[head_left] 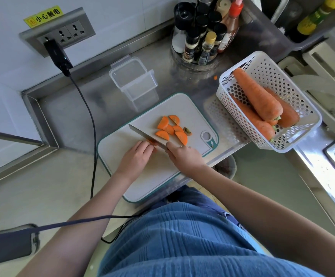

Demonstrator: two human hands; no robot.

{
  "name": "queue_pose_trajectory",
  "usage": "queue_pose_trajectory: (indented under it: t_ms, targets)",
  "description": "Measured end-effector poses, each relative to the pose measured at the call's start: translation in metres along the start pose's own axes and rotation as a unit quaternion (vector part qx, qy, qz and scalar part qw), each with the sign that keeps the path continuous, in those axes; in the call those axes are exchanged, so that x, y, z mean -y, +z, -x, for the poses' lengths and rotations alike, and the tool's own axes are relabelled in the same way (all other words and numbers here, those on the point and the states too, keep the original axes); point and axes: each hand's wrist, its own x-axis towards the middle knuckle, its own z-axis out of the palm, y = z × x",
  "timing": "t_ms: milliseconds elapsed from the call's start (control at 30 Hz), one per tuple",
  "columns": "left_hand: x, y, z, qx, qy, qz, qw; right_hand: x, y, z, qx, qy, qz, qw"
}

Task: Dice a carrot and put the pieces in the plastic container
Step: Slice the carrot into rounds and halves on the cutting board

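On the white cutting board (122, 148) lie several orange half-round carrot pieces (171, 129) and a green-brown stem end (187, 130). My right hand (182, 154) grips the handle of a knife (142, 134), whose blade runs up-left across the board. My left hand (137, 156) has its fingers curled over a small carrot piece (152, 142) beside the blade; most of that piece is hidden. An empty clear plastic container (133, 78) stands behind the board.
A white perforated basket (272, 76) with whole carrots (258, 94) sits at the right, overhanging the counter edge. A rack of spice bottles (202, 37) stands at the back. A black cable (88, 120) hangs from a wall socket at the left.
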Motion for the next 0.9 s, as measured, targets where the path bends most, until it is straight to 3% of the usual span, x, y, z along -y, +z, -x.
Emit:
queue_pose_trajectory:
  t_ms: [567, 900]
  targets:
    - [-0.004, -0.003, 0.002, 0.004, -0.013, -0.024, 1.000, 0.020, 0.004, 0.008, -0.002, -0.019, -0.049, 0.999]
    - [0.001, 0.000, 0.004, 0.005, -0.003, -0.016, 1.000, 0.023, 0.009, 0.006, 0.005, -0.025, 0.014, 1.000]
